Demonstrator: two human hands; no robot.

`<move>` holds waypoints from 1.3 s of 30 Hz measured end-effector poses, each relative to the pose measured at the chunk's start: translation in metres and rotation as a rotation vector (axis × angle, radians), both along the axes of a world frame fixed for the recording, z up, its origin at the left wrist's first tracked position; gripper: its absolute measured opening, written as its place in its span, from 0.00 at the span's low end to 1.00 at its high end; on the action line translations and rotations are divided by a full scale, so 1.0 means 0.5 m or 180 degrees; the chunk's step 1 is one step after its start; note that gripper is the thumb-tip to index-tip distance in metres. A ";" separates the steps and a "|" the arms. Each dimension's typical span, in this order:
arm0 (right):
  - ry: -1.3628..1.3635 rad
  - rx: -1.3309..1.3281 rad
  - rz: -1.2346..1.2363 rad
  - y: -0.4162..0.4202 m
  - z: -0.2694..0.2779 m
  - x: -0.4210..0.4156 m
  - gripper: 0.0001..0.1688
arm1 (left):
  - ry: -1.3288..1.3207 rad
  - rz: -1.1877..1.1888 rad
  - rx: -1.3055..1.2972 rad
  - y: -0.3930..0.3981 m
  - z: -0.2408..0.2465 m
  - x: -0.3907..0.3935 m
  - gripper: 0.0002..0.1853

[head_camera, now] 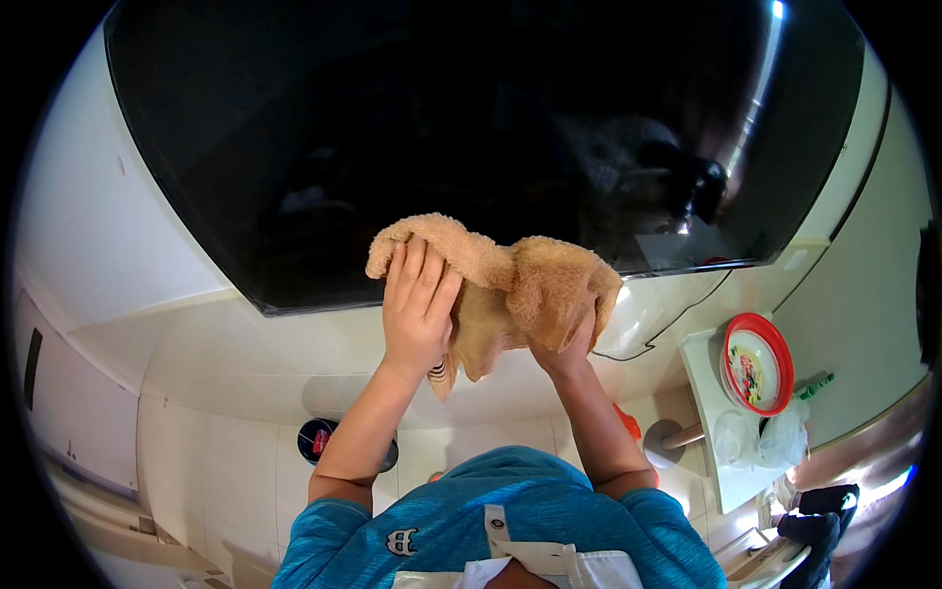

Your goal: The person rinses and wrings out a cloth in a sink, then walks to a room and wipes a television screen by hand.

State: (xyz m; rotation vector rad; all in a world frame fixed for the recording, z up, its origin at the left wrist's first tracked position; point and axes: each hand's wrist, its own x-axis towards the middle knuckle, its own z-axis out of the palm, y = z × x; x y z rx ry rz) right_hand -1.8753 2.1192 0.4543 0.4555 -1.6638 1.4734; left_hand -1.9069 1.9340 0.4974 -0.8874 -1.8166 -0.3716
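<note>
A thick tan terry towel (486, 294) is bunched between my two hands at the lower edge of a large flat-screen television (478, 132). The screen is dark and glossy, with reflections on it. My left hand (418, 313) grips the towel's left part, its fingers pointing up and a fold lying across the fingertips; the thumb is hidden. Around my right hand (565, 353) the towel wraps over the fingers, so most of them are out of sight. One striped corner of the cloth hangs below my left hand.
At right, a small white table (736, 482) carries a red-rimmed basin (758, 364), clear plastic bags (780, 442) and a green object (815, 386). A black cable (650, 346) runs below the television. A dark bin (316, 439) stands on the floor. A person's legs (817, 523) show at lower right.
</note>
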 end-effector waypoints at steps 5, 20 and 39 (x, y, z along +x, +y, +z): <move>-0.0021 -0.0063 -0.0069 -0.023 0.001 -0.001 0.35 | -0.0022 0.0146 0.0017 -0.006 -0.011 -0.003 0.19; -0.0623 0.1012 -0.0338 -0.008 -0.147 0.012 0.30 | -0.1005 -0.0170 0.0020 -0.026 -0.211 0.039 0.25; -0.1092 0.1076 0.0122 -0.193 -0.294 -0.030 0.31 | -0.2103 0.1007 0.0292 -0.158 -0.308 0.044 0.33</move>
